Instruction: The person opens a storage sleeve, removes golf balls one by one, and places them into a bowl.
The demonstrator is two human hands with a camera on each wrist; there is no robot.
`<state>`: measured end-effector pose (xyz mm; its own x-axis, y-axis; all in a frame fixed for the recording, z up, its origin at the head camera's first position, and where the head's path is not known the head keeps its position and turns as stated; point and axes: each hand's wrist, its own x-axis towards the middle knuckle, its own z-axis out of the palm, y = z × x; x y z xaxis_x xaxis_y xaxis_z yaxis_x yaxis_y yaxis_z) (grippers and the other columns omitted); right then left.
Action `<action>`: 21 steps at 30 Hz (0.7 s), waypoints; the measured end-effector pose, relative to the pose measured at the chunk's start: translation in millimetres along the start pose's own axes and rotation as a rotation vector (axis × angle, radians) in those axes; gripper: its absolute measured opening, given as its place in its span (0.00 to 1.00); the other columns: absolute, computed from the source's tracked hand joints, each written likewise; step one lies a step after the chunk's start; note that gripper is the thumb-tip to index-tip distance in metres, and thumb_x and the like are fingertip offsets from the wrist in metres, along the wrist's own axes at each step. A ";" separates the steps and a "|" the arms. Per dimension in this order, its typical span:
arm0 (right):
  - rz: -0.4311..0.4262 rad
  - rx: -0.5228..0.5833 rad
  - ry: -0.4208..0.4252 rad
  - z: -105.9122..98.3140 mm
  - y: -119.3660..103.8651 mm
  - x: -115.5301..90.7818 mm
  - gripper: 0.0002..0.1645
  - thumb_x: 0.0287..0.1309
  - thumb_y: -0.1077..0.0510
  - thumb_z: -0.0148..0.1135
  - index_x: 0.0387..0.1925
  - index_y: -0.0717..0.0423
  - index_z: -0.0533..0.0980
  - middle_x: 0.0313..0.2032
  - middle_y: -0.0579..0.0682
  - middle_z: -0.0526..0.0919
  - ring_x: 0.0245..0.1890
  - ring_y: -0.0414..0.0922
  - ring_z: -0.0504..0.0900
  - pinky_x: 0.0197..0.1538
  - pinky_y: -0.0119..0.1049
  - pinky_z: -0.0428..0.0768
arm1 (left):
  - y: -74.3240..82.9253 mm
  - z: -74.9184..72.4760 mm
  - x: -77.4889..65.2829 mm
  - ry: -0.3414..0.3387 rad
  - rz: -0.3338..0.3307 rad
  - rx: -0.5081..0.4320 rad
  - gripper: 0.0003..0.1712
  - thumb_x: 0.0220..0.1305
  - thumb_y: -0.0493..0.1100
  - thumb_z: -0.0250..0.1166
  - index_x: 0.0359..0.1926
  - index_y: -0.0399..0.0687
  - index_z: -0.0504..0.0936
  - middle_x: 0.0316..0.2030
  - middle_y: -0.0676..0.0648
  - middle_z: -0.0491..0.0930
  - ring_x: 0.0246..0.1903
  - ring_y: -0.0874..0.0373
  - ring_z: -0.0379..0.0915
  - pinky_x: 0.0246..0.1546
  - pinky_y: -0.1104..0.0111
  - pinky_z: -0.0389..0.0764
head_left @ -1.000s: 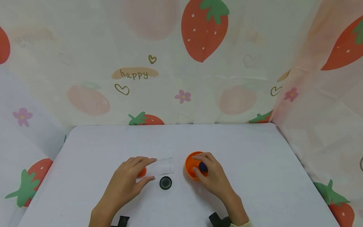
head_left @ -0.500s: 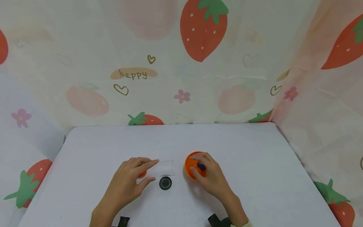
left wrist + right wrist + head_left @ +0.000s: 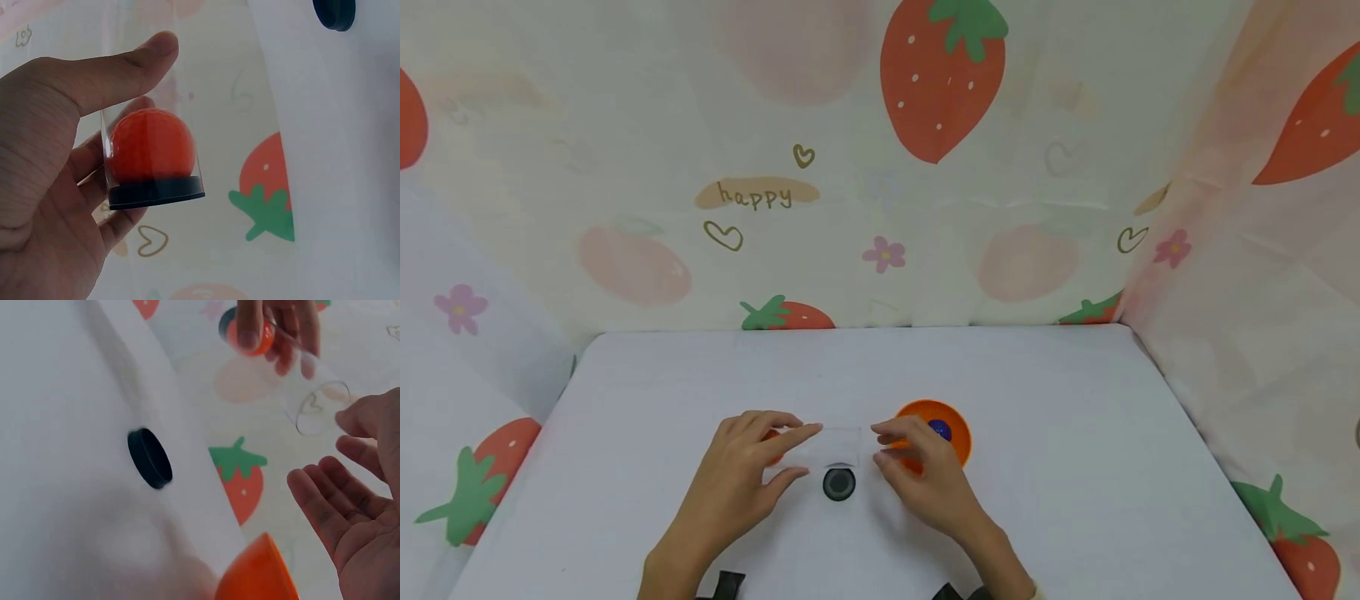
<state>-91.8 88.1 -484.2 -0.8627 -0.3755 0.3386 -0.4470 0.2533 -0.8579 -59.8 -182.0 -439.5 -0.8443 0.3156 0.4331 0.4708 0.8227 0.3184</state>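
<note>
My left hand grips a clear plastic tube lying sideways, its open end facing right. In the left wrist view an orange ball sits inside, against the dark cap that closes that end. Just right of the tube's open rim, my right hand holds nothing, its fingers spread apart in the right wrist view. Behind it stands an orange bowl, partly hidden by the fingers, with a dark blue ball in it. A loose dark round cap lies on the table below the tube.
The white table runs back to a strawberry-patterned cloth that also hangs at both sides. Black wrist-camera parts show at the bottom edge.
My right hand has left the bowl and moved left to the tube's open end; the blue ball now shows in the bowl. The left hand still holds the tube nearly in place.
</note>
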 end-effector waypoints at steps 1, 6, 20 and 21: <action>0.017 0.026 -0.007 2.1 -0.8 -0.3 0.19 0.72 0.58 0.67 0.62 0.47 0.79 0.59 0.49 0.83 0.56 0.53 0.86 0.59 0.32 0.86 | 0.5 -0.2 0.2 0.000 0.000 0.005 0.36 0.49 0.43 0.86 0.61 0.64 0.87 0.51 0.53 0.85 0.52 0.52 0.79 0.60 0.54 0.73; 0.104 0.126 -0.037 10.2 -6.2 0.4 0.21 0.74 0.54 0.66 0.64 0.48 0.77 0.63 0.51 0.82 0.60 0.50 0.86 0.60 0.28 0.85 | 2.9 -0.6 0.9 0.000 -0.001 0.023 0.36 0.47 0.43 0.87 0.60 0.64 0.88 0.51 0.53 0.85 0.54 0.51 0.79 0.62 0.54 0.73; 0.181 0.208 -0.054 13.1 -7.5 1.2 0.23 0.71 0.56 0.68 0.65 0.50 0.77 0.65 0.56 0.81 0.61 0.48 0.85 0.62 0.29 0.84 | 2.3 -3.9 0.9 0.019 0.011 0.057 0.36 0.45 0.41 0.88 0.58 0.64 0.88 0.51 0.52 0.85 0.56 0.48 0.79 0.62 0.52 0.74; 0.185 0.209 -0.055 13.0 -7.6 1.1 0.23 0.72 0.56 0.68 0.65 0.50 0.77 0.65 0.55 0.81 0.61 0.48 0.85 0.62 0.29 0.84 | 2.4 -4.2 0.8 0.020 0.011 0.060 0.36 0.45 0.41 0.88 0.58 0.64 0.88 0.51 0.51 0.86 0.55 0.48 0.79 0.61 0.51 0.74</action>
<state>-86.3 74.2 -482.3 -0.9084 -0.3892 0.1526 -0.2201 0.1352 -0.9661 -58.2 -181.8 -434.8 -0.8336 0.3156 0.4534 0.4635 0.8462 0.2630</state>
